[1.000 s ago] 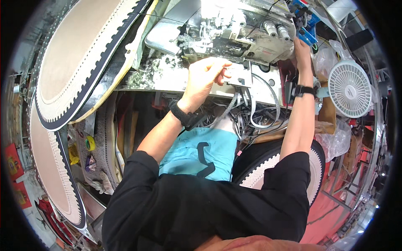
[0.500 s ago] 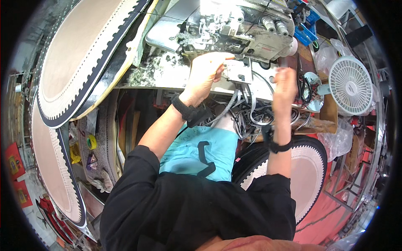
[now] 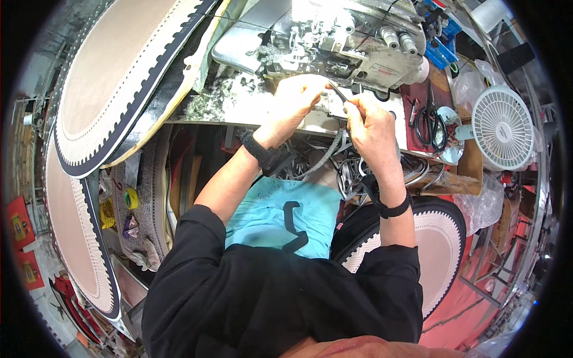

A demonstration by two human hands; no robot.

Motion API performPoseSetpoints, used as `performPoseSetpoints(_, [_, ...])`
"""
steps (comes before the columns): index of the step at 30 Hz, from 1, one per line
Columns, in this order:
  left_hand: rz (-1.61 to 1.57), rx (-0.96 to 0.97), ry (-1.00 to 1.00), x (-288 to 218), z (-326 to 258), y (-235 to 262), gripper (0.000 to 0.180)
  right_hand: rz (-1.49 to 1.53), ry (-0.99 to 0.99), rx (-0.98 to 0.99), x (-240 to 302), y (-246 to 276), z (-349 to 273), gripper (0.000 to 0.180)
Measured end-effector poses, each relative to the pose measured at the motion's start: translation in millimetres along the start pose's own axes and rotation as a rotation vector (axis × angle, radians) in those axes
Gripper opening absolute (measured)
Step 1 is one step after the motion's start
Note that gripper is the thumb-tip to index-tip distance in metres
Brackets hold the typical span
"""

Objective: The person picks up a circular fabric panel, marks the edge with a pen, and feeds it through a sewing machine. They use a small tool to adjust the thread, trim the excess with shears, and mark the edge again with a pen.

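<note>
An industrial sewing machine [image 3: 376, 65] with ribbed knobs stands over the bright worktop in front of me. At its near edge my right hand [image 3: 372, 125] is closed in a pinch on a thin dark rod-like tool [image 3: 338, 92], which slants up to the left. The tool's far end meets the fingertips of my left hand [image 3: 292, 101]. That hand is closed too, thumb against finger; whatever lies in its pinch is too small to make out. Both hands are held just in front of the machine. Across the turquoise cloth [image 3: 268, 206] on my lap lies a black strip [image 3: 292, 227].
Large oval beige mats with dark scalloped borders [image 3: 113, 89] rise at the left; another [image 3: 439, 256] stands low at the right. Black-handled scissors [image 3: 434, 128] lie right of the machine, beside a white fan [image 3: 503, 125]. Tangled cables [image 3: 358, 173] hang below the worktop.
My right hand, blurred before, has moved left to meet my left hand. The dark tool now shows between them. My left hand has stayed nearly in place.
</note>
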State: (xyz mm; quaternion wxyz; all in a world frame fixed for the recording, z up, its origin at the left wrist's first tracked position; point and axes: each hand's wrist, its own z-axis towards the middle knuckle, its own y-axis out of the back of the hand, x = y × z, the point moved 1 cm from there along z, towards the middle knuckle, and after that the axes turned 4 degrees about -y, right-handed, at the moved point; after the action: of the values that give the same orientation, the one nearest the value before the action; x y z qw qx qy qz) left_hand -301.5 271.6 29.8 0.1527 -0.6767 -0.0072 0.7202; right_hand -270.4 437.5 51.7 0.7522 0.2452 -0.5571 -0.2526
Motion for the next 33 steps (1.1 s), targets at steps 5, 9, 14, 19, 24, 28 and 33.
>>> performPoseSetpoints(5, [0.121, -0.009, -0.07, 6, 5, 4, 0.023, 0.093, -0.059, 0.051, -6, -4, 7, 0.013])
performPoseSetpoints(9, [0.132, -0.18, -0.253, 25, 2, 1, 0.04, 0.433, -0.221, 0.176, -16, -18, 22, 0.015])
performPoseSetpoints(14, [0.224, -0.182, -0.357, 37, -2, -6, 0.039, 0.756, -0.276, 0.221, -26, -35, 34, 0.015])
performPoseSetpoints(19, [0.33, -0.133, -0.302, 39, 0, -3, 0.037, 0.838, -0.317, 0.221, -28, -40, 35, 0.014])
performPoseSetpoints(24, [0.371, -0.149, -0.325, 36, 1, -3, 0.036, 0.865, -0.313, 0.22, -29, -40, 36, 0.015])
performPoseSetpoints(28, [0.354, -0.164, -0.324, 36, 3, -3, 0.035, 0.886, -0.299, 0.222, -31, -43, 37, 0.015])
performPoseSetpoints(33, [0.366, -0.165, -0.346, 39, 3, -3, 0.036, 0.899, -0.305, 0.222, -33, -43, 37, 0.016])
